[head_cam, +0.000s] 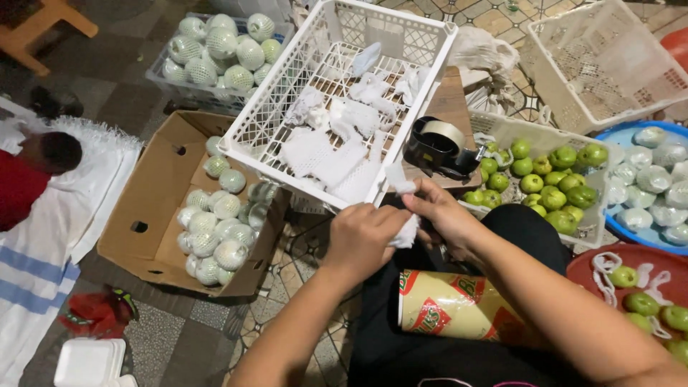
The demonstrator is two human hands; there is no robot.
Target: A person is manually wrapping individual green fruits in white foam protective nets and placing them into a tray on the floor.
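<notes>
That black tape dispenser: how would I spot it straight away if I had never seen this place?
Find the big white plastic crate tilted at top centre, with white foam nets in it. Just off its lower right corner, on a small brown board, sits the black tape dispenser. It is the only dark, glossy thing among white nets and green fruit.

Bright, even overhead light, soft shadows.
Wide-angle bending at the edges; white foam nets slightly overexposed; mild blur throughout.
</notes>
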